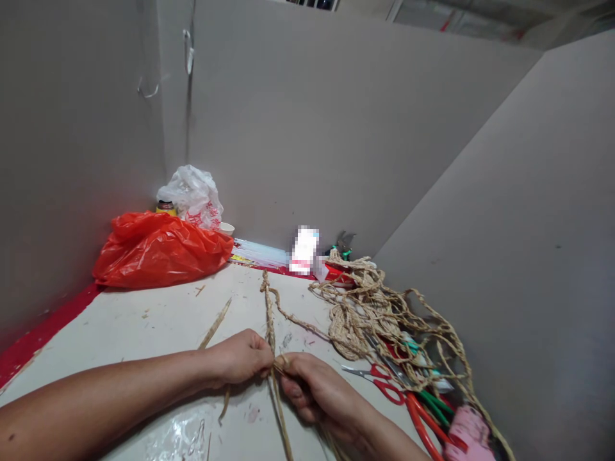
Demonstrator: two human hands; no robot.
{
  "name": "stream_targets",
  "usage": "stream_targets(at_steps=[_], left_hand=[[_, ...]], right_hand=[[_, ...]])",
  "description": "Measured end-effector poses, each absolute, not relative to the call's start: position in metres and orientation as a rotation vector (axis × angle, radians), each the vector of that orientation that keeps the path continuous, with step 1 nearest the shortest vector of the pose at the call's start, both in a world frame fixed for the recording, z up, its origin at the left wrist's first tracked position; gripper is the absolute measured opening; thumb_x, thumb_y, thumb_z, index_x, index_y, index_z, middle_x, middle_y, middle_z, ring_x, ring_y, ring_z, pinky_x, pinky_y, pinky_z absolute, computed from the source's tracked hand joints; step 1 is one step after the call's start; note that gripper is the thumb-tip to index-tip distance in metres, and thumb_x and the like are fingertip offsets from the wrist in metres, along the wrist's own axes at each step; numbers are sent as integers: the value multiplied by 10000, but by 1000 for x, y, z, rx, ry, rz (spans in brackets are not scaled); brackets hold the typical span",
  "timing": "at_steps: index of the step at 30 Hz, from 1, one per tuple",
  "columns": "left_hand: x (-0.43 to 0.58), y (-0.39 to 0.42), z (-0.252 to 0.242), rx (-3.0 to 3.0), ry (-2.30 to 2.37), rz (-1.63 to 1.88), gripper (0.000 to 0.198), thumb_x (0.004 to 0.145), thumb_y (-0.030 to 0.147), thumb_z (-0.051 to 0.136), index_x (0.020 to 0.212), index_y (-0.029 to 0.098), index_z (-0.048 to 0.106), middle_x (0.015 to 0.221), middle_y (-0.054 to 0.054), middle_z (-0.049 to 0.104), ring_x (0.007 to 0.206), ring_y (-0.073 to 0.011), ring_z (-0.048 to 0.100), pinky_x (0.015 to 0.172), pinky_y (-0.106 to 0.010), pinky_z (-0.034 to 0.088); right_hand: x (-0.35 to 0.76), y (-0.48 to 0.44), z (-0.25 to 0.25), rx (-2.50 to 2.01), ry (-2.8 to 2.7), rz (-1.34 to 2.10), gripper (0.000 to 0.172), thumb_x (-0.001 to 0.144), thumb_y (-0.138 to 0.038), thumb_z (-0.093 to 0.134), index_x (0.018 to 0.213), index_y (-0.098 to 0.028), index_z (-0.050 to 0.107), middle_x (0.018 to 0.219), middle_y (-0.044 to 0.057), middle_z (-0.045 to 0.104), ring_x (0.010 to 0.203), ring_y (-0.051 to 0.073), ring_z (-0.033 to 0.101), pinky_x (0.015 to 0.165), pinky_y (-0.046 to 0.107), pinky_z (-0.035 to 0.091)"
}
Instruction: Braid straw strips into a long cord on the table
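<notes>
A tan braid of plant fibre runs down the middle of the white tabletop, knotted at its far end. At its near part my left hand pinches the strands from the left. My right hand is closed on strands at the same spot, its thumb and forefinger almost touching my left fingertips. Loose strands hang from between the hands toward the near edge. A flat dry fibre strip lies beyond my left forearm. Exactly how the strands cross is hidden by my fingers.
To the right sit a heap of braided cord, red-handled scissors and larger red handles. A red plastic bag, a white bag and a blurred bright screen line the back. Grey panels enclose the table.
</notes>
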State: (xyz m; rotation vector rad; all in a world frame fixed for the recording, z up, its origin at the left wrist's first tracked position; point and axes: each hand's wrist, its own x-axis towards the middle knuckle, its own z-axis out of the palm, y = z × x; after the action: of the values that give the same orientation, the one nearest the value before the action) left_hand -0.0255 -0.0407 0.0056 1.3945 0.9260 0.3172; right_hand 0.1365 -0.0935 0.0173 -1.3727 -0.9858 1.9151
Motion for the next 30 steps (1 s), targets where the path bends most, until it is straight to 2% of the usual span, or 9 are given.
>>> stream_targets(at_steps=[3,6,9,11,13,16,20,24,30], left_hand=[[-26,-42,8,1400,922,312,221,690,286,504,508,171,450,354,89,285,341,-46,181,392,-246,85],[-26,-42,8,1402,908,328,227,694,288,499,509,166,453,361,89,289,345,-42,187,390,-238,95],[-27,-41,6,1383,920,318,191,681,260,483,513,171,467,348,88,286,333,-49,183,374,-241,88],[-26,-41,5,1362,925,295,167,669,249,474,518,177,480,331,85,282,314,-56,176,357,-245,77],[-26,-40,4,1346,911,278,159,663,250,468,521,181,492,319,84,275,299,-61,165,342,-246,66],[-26,-38,5,1308,869,256,161,663,253,460,524,183,502,303,81,280,278,-66,157,321,-243,64],[-28,-36,6,1221,790,239,165,671,255,463,531,180,508,301,80,289,266,-63,154,305,-229,88],[-30,-33,4,1180,733,242,160,682,262,470,564,172,530,324,85,289,285,-61,145,303,-221,96],[-32,-31,3,1164,692,220,160,688,270,479,593,161,549,338,88,299,295,-54,148,314,-215,101]], right_hand=[[139,-95,21,-1359,-1088,1862,176,711,-333,573,734,-165,525,505,-77,372,391,39,234,350,170,149],[147,-92,22,-1427,-1295,1715,399,744,-493,576,927,-140,604,580,-29,507,412,54,350,379,177,254],[166,-86,26,-1545,-1511,1270,554,749,-574,544,1103,-156,627,803,74,640,652,165,563,551,270,435],[181,-84,30,-1629,-1556,896,588,745,-589,537,1135,-162,644,875,106,657,815,229,582,670,327,458],[192,-86,36,-1677,-1536,699,599,758,-595,518,1151,-162,649,837,101,655,810,239,576,675,333,456],[192,-99,39,-1694,-1474,808,540,813,-580,456,1122,-190,668,733,58,624,648,189,544,562,289,429],[170,-117,34,-1597,-1317,1225,457,795,-543,537,1067,-196,657,633,4,556,492,110,429,438,223,301],[150,-122,29,-1317,-1133,1561,393,779,-480,618,1029,-192,527,665,-6,598,478,70,390,465,195,275],[148,-125,32,-1455,-1287,1391,265,783,-413,611,750,-191,471,624,7,604,522,109,452,516,231,337]])
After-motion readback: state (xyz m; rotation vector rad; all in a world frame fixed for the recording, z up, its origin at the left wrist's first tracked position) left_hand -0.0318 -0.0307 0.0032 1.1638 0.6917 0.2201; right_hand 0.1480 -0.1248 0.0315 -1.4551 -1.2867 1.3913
